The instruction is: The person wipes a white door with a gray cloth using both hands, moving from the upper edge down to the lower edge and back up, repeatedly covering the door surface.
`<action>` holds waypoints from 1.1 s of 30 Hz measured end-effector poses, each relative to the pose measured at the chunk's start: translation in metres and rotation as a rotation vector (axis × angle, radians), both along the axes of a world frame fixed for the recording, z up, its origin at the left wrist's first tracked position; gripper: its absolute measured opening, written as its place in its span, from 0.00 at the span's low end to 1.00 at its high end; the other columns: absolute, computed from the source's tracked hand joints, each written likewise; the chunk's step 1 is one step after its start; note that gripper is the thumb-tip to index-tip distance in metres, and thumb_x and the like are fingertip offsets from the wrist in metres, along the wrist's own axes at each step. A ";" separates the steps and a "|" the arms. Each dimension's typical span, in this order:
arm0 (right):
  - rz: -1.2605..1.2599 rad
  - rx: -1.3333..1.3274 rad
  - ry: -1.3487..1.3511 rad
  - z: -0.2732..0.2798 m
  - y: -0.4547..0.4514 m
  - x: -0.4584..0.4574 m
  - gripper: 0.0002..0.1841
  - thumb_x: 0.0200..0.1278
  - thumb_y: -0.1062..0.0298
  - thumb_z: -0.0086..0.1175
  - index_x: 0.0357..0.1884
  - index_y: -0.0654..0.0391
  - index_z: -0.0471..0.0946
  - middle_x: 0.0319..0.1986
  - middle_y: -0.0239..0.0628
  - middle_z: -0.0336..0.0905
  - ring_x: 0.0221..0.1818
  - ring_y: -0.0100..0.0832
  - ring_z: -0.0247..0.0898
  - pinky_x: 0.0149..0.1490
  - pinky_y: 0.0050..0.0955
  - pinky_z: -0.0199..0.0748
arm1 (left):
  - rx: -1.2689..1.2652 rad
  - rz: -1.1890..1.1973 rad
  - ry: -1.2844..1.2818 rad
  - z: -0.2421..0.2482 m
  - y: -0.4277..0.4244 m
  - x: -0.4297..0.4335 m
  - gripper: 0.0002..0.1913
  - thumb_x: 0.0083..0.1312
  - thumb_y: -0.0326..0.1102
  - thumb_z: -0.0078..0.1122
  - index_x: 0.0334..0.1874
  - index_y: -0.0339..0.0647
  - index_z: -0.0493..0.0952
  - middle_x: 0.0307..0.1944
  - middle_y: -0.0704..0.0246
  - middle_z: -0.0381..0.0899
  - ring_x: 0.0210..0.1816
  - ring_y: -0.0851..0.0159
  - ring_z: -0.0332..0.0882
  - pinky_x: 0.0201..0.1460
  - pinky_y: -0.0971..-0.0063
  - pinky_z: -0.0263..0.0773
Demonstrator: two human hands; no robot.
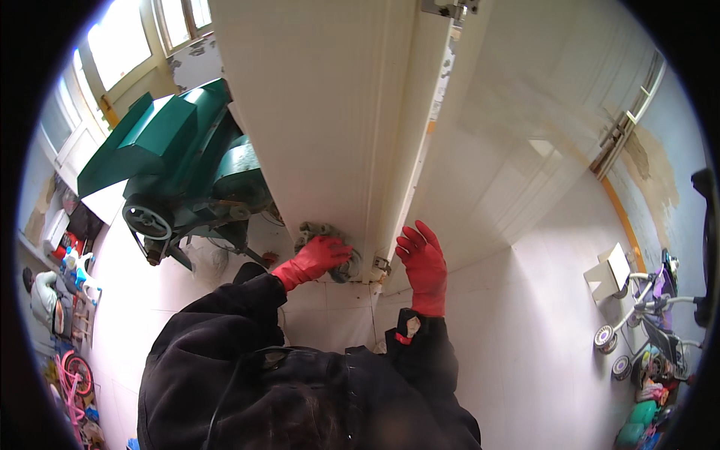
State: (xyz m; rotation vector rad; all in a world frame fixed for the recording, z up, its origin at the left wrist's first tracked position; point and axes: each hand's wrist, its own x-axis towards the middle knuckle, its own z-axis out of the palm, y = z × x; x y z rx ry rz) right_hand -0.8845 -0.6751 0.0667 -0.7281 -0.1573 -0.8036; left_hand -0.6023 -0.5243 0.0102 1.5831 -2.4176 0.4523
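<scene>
My left hand [316,260], in a red rubber glove, presses a grey-green cloth [344,271] against the lower part of a white door frame panel [315,140]. Part of the cloth sticks out above and beside the fingers. My right hand [422,264], gloved in red as well, is raised with its fingers apart and nothing in it. It is beside the edge of an open white door [495,140], just right of a low metal hinge [382,263]. Another hinge [450,8] shows at the top, above the narrow gap between panel and door.
A green machine with a belt pulley [163,152] stands at the left. Further left are a pink bicycle [73,374] and piled items. On the right are a white box [608,272], a wheeled stroller frame [635,320] and toys along the wall.
</scene>
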 end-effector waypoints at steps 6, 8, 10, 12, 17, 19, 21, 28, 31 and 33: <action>-0.030 0.016 0.051 -0.005 0.000 0.002 0.33 0.78 0.59 0.51 0.78 0.63 0.60 0.68 0.53 0.73 0.64 0.47 0.76 0.67 0.44 0.75 | -0.576 0.144 0.046 0.193 0.024 0.004 0.27 0.49 0.24 0.61 0.56 0.47 0.85 0.65 0.68 0.81 0.61 0.52 0.80 0.55 0.57 0.78; 0.005 0.012 0.004 -0.007 -0.002 0.006 0.34 0.78 0.58 0.52 0.79 0.63 0.58 0.68 0.52 0.72 0.66 0.46 0.74 0.68 0.44 0.74 | -0.889 0.114 -0.017 0.261 0.017 0.012 0.31 0.47 0.20 0.57 0.58 0.45 0.85 0.64 0.65 0.81 0.61 0.50 0.79 0.58 0.56 0.78; -0.001 0.001 0.044 -0.010 -0.003 0.011 0.35 0.78 0.58 0.52 0.79 0.63 0.57 0.68 0.53 0.72 0.66 0.46 0.74 0.68 0.44 0.75 | -1.074 0.123 -0.004 0.314 0.007 0.018 0.37 0.44 0.18 0.58 0.62 0.47 0.83 0.66 0.65 0.80 0.63 0.49 0.77 0.61 0.56 0.77; 0.016 -0.011 0.035 -0.012 -0.002 0.013 0.36 0.78 0.58 0.52 0.80 0.64 0.56 0.68 0.53 0.72 0.66 0.47 0.74 0.68 0.44 0.75 | -1.195 0.069 -0.033 0.350 -0.008 0.023 0.41 0.42 0.21 0.60 0.67 0.49 0.81 0.71 0.64 0.76 0.65 0.50 0.75 0.66 0.56 0.73; -0.001 -0.002 0.079 -0.013 0.002 0.012 0.34 0.79 0.58 0.50 0.79 0.64 0.57 0.68 0.54 0.72 0.65 0.48 0.74 0.67 0.45 0.75 | -0.993 0.237 0.084 0.322 -0.057 0.005 0.44 0.41 0.26 0.63 0.70 0.52 0.77 0.73 0.65 0.73 0.71 0.49 0.69 0.70 0.52 0.68; -0.022 0.008 0.104 -0.012 0.002 0.011 0.33 0.78 0.59 0.50 0.79 0.64 0.58 0.68 0.54 0.72 0.64 0.48 0.75 0.67 0.46 0.75 | -0.963 0.231 0.071 0.279 -0.078 -0.003 0.43 0.41 0.27 0.64 0.70 0.53 0.78 0.72 0.66 0.73 0.72 0.49 0.68 0.71 0.50 0.67; -0.033 0.028 0.127 -0.012 0.003 0.011 0.33 0.77 0.59 0.50 0.78 0.64 0.59 0.67 0.55 0.72 0.63 0.49 0.75 0.66 0.46 0.75 | -0.943 0.237 0.107 0.223 -0.090 -0.008 0.40 0.43 0.29 0.64 0.68 0.53 0.79 0.70 0.67 0.74 0.72 0.49 0.68 0.70 0.50 0.67; -0.036 0.025 0.082 -0.017 -0.001 0.015 0.32 0.78 0.58 0.49 0.77 0.65 0.61 0.65 0.55 0.75 0.59 0.50 0.78 0.62 0.47 0.77 | -0.720 0.469 0.162 -0.006 -0.079 -0.029 0.33 0.52 0.31 0.61 0.66 0.54 0.79 0.63 0.68 0.77 0.64 0.53 0.74 0.61 0.54 0.69; -0.045 0.030 0.142 -0.017 -0.004 0.017 0.31 0.78 0.59 0.49 0.76 0.65 0.63 0.65 0.54 0.75 0.59 0.49 0.78 0.62 0.46 0.77 | -0.451 0.503 0.229 -0.091 -0.056 -0.035 0.32 0.54 0.32 0.61 0.66 0.56 0.77 0.58 0.70 0.77 0.57 0.55 0.76 0.56 0.55 0.71; -0.067 0.045 0.187 -0.014 -0.005 0.018 0.30 0.78 0.59 0.49 0.75 0.64 0.64 0.64 0.53 0.76 0.59 0.49 0.78 0.62 0.45 0.77 | -0.278 0.518 0.205 -0.138 -0.037 -0.036 0.28 0.55 0.32 0.61 0.61 0.56 0.79 0.56 0.69 0.78 0.56 0.54 0.77 0.55 0.56 0.72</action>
